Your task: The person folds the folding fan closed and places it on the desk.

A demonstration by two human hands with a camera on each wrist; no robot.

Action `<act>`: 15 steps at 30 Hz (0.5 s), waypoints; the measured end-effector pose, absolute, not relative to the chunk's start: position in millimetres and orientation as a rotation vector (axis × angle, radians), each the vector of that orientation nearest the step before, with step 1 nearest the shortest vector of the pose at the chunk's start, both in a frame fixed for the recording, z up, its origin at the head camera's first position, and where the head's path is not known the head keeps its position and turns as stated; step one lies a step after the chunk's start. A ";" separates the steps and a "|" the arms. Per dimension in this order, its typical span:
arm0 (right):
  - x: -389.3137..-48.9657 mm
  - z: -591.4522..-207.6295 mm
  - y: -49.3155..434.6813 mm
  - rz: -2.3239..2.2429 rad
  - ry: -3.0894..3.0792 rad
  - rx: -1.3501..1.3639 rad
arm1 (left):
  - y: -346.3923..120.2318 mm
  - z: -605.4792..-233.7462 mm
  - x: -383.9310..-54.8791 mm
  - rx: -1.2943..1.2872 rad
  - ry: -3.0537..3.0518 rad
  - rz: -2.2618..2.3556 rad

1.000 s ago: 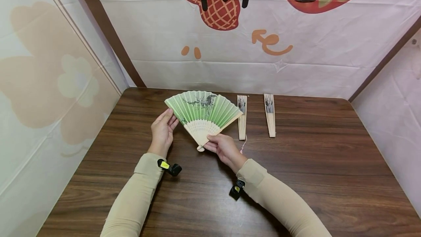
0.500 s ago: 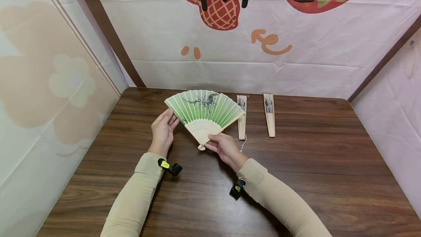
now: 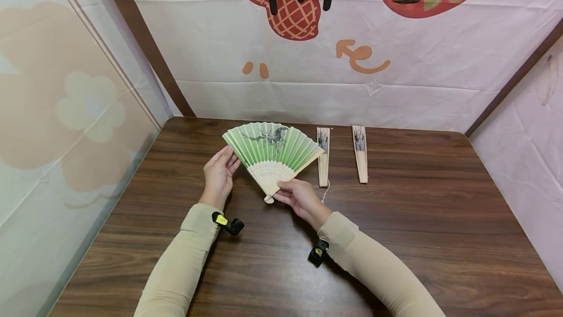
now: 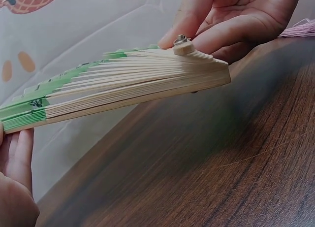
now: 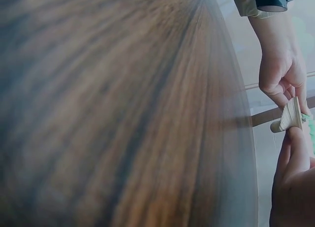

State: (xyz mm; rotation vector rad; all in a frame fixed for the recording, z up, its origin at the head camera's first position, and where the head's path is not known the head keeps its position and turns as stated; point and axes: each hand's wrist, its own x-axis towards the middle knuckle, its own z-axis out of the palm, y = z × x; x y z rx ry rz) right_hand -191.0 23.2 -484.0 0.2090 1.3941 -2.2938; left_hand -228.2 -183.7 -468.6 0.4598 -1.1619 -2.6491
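Observation:
A green folding fan with pale wooden ribs and a dark branch print is spread wide between both hands. My left hand pinches its left outer edge. On the other side, my right hand grips the ribs just above the pivot, thumb on top. The left wrist view shows the fan raised over the table, its ribs bunched toward the left side and a metal rivet at the pivot. In the right wrist view the rib ends of the fan appear between the two hands.
Two folded fans lie on the dark wooden table: a nearer folded fan with a pink tassel cord, partly overlapped by the spread fan's tip, and another folded fan to its right. A printed white cloth hangs behind the table.
The fan stays spread in both hands. It shifted slightly up and right, then back slightly down and left, and both hands keep their hold.

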 end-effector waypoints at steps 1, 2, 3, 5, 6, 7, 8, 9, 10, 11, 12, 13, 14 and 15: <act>-191.1 -484.1 23.2 -2.293 1.394 0.210 | -183.5 -468.5 -228.4 0.459 -1.161 -2.654; -191.2 -484.1 23.2 -2.292 1.394 0.212 | -183.5 -468.4 -228.4 0.458 -1.159 -2.658; -191.4 -484.2 23.2 -2.290 1.395 0.214 | -183.3 -468.2 -228.4 0.459 -1.158 -2.659; -191.7 -484.5 23.2 -2.287 1.397 0.211 | -183.2 -467.9 -228.5 0.460 -1.155 -2.669; -191.9 -484.7 23.1 -2.285 1.394 0.211 | -183.0 -467.6 -228.3 0.461 -1.153 -2.670; -192.0 -484.8 23.0 -2.283 1.392 0.211 | -182.7 -467.5 -228.2 0.461 -1.157 -2.668; -192.0 -485.0 23.0 -2.281 1.391 0.210 | -182.4 -467.3 -228.0 0.461 -1.162 -2.663; -192.1 -485.2 22.9 -2.278 1.388 0.211 | -182.1 -467.2 -227.9 0.459 -1.170 -2.658; -192.0 -485.4 22.9 -2.278 1.385 0.211 | -181.9 -467.1 -227.8 0.456 -1.174 -2.657; -192.0 -485.6 22.9 -2.277 1.381 0.212 | -181.5 -467.0 -227.7 0.453 -1.174 -2.659; -192.0 -485.7 22.7 -2.275 1.378 0.217 | -181.2 -467.1 -227.6 0.452 -1.179 -2.655; -191.9 -485.9 22.8 -2.276 1.381 0.213 | -181.1 -467.2 -227.6 0.449 -1.184 -2.652; -191.8 -486.0 22.7 -2.275 1.380 0.213 | -181.0 -467.1 -227.4 0.445 -1.187 -2.651; -191.6 -486.0 22.6 -2.273 1.382 0.212 | -181.1 -467.0 -227.1 0.439 -1.181 -2.660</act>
